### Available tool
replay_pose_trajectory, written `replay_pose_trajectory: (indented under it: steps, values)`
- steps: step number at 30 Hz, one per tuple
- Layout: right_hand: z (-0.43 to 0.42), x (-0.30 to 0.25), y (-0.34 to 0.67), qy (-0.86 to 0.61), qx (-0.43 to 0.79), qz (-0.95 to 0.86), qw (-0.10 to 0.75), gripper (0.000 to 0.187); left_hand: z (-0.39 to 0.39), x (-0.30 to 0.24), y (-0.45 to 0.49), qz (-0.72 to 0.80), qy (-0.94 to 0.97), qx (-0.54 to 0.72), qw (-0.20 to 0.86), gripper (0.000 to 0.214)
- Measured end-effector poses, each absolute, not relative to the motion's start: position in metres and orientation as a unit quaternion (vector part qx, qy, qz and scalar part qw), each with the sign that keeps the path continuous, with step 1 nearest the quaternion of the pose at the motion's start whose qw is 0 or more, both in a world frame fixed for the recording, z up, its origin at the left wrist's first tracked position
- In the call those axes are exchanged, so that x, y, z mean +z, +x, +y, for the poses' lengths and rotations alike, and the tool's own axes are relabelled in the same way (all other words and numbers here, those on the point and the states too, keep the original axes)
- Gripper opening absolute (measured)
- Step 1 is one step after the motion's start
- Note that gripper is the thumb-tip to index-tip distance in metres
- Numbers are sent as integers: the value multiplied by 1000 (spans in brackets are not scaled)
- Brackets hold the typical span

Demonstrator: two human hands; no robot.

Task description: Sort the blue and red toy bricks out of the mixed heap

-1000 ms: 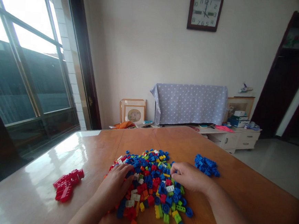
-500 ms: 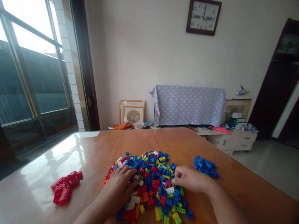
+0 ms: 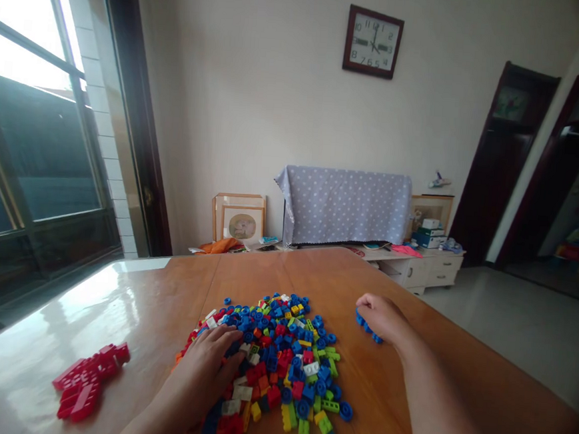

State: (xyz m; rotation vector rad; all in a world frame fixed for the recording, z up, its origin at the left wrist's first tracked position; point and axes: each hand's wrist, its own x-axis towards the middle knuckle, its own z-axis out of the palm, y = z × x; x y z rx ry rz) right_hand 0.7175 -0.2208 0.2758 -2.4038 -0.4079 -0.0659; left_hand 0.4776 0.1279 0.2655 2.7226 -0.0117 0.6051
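Head view. My left hand (image 3: 211,354) is palm down at the left side of the pile (image 3: 278,356), fingers extended and slightly parted, thumb set apart; the space under the palm is hidden. My right hand (image 3: 380,316) is at the blue bricks (image 3: 361,320), to the right of the pile and apart from it, with its fingers curled in. It covers most of that group and the fingertips are poorly seen, so I cannot tell whether I pinch a brick or merely touch the group.

The pile lies at the middle of the table (image 3: 162,304) and is mixed: blue, red, green, yellow, orange and white (blue appears commonest). A blue ring (image 3: 346,411) lies at its near right edge.

The red bricks (image 3: 87,376) form a separate group on the left, well apart from my left hand. Beyond the table are a dotted cloth (image 3: 345,208) and a white cabinet (image 3: 444,271); a clock (image 3: 373,42) hangs above.
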Motion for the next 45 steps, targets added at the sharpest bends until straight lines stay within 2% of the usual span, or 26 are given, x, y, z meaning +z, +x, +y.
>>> replay_pose_trajectory:
  steps: [7,12,19,29,35,40,45]
  values:
    - [-240,258,749,-943,-116,-54,306,14,133,262,479,-7,964,215,159,38]
    - [-241,247,760,-932,-153,-45,324,26,133,262,480,2,965,209,156,39]
    - [-232,254,751,-916,-169,-70,356,26,134,258,480,2,963,213,166,39]
    - [-167,269,690,-861,-72,-303,402,23,121,274,474,-4,966,191,175,36]
    - [-142,271,658,-851,-45,-395,343,20,117,272,472,-18,966,188,175,34]
    - [-133,263,653,-863,-28,-397,310,25,120,268,472,-15,970,173,169,41]
    - [-127,256,653,-867,-29,-401,294,25,118,273,470,-22,969,167,179,40]
